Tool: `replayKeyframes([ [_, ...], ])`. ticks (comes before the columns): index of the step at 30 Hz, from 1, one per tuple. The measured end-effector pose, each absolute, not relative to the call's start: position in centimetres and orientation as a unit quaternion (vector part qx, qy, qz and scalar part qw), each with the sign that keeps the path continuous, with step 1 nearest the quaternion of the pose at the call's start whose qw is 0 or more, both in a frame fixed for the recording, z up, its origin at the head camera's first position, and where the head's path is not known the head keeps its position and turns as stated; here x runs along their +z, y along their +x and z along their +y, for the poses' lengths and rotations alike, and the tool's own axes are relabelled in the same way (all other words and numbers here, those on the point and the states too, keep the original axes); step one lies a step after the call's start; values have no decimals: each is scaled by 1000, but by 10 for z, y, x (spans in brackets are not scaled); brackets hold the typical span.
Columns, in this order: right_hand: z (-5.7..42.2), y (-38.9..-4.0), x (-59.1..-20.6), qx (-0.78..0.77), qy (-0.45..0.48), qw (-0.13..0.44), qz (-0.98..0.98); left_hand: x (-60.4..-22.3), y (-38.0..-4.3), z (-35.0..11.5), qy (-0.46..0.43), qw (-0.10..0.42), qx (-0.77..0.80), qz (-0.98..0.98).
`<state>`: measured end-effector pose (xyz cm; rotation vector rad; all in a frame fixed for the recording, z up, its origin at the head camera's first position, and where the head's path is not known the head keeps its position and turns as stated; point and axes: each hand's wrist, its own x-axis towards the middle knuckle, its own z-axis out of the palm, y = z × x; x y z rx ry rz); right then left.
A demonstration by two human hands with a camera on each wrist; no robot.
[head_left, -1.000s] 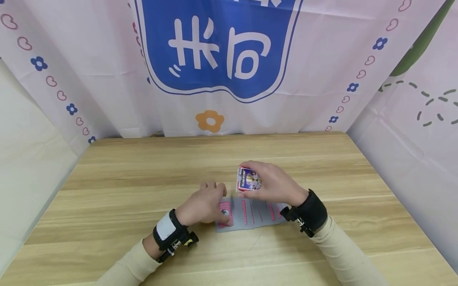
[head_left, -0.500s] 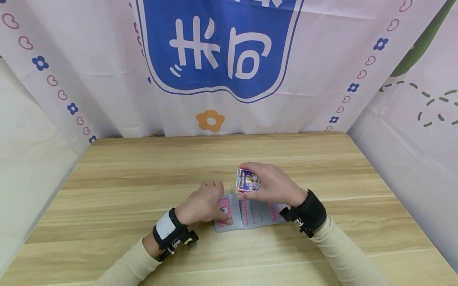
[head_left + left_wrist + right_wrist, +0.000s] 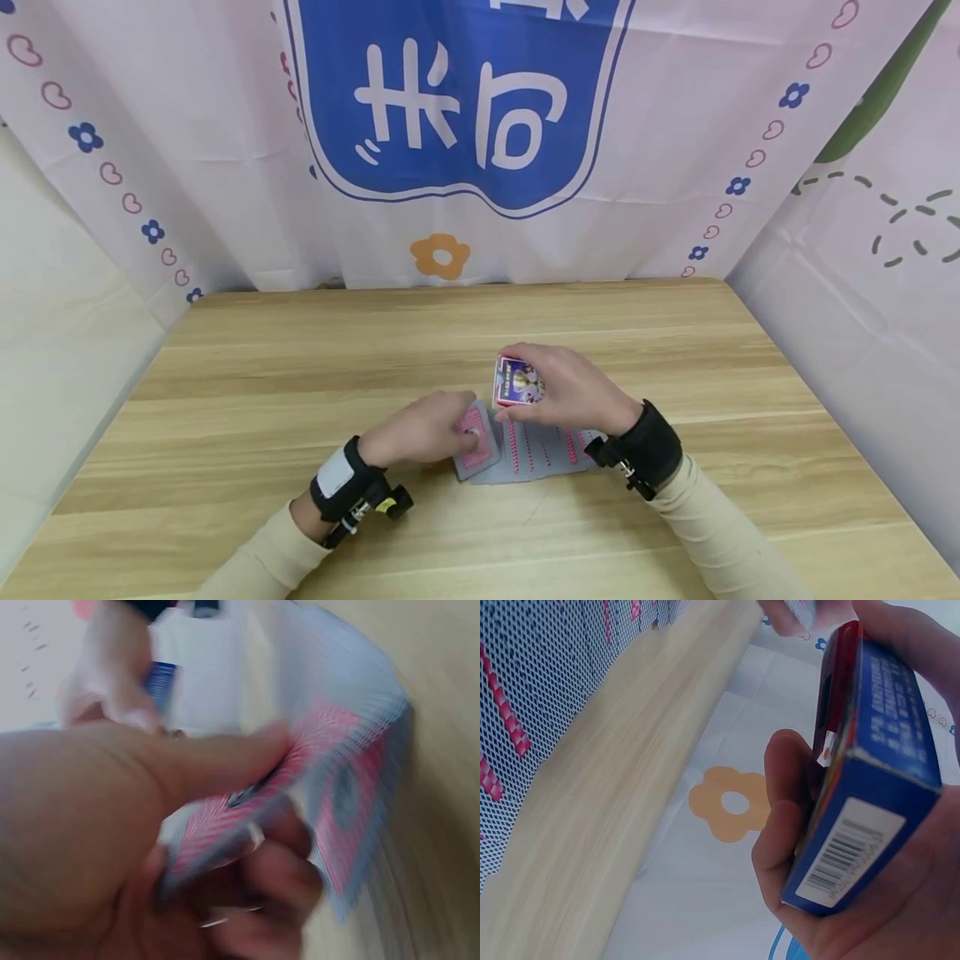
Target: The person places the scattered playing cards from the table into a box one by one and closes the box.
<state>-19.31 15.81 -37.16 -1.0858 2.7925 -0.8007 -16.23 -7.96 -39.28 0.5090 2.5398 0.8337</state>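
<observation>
My left hand (image 3: 423, 429) pinches a pink-and-grey playing card (image 3: 477, 457), thumb on its patterned back and fingers beneath. In the left wrist view that card (image 3: 217, 834) is tilted and blurred; how many cards are in the grip I cannot tell. To its right lies a row of overlapping playing cards (image 3: 536, 450), face down on the table. Above the row my right hand (image 3: 573, 387) grips a small card box (image 3: 517, 382), purple-blue on its face. The right wrist view shows the box (image 3: 862, 795) with a barcode on its end and a red side.
The wooden table (image 3: 337, 350) reaches back to a white curtain (image 3: 225, 208) printed with a blue shield and flowers. Black straps with cameras sit on both wrists, the right one (image 3: 648, 450) close over the row's right end.
My left hand has taken hold of the leftmost card and lifted it at a tilt from the row. The right hand and its box have barely moved.
</observation>
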Motion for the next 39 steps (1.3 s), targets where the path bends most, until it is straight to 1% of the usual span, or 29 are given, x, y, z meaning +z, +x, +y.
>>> replayKeyframes([
  [1, 158, -193, -371, -258, -350, 18, 900, -392, -163, -81, 180, 202, 331, 904],
  [2, 159, -193, -372, -258, -350, 16, 900, -391, -165, -83, 176, 184, 358, 898],
  [5, 159, -194, -372, -259, -351, 11, 900, -387, -168, -85, 137, 103, 446, 879],
  [6, 159, -194, -372, -258, -350, 10, 900, -385, -169, -85, 120, 84, 476, 867],
  [8, 160, -194, -372, -258, -348, 11, 901, -382, -171, -84, 80, 64, 539, 836],
  [10, 160, -193, -371, -259, -343, 15, 903, -379, -172, -84, 43, 67, 594, 801],
  [12, 160, -193, -370, -260, -338, 19, 904, -376, -172, -83, 15, 81, 630, 772],
  [20, 159, -193, -369, -261, -333, 12, 906, -378, -169, -72, -14, 80, 664, 744],
  [30, 159, -193, -369, -248, -314, -2, 916, -384, -162, -69, 21, 96, 635, 766],
  [36, 158, -193, -372, -244, -339, -4, 909, -385, -160, -70, 67, 94, 593, 797],
  [39, 158, -193, -372, -242, -345, -2, 907, -384, -160, -70, 91, 111, 581, 801],
])
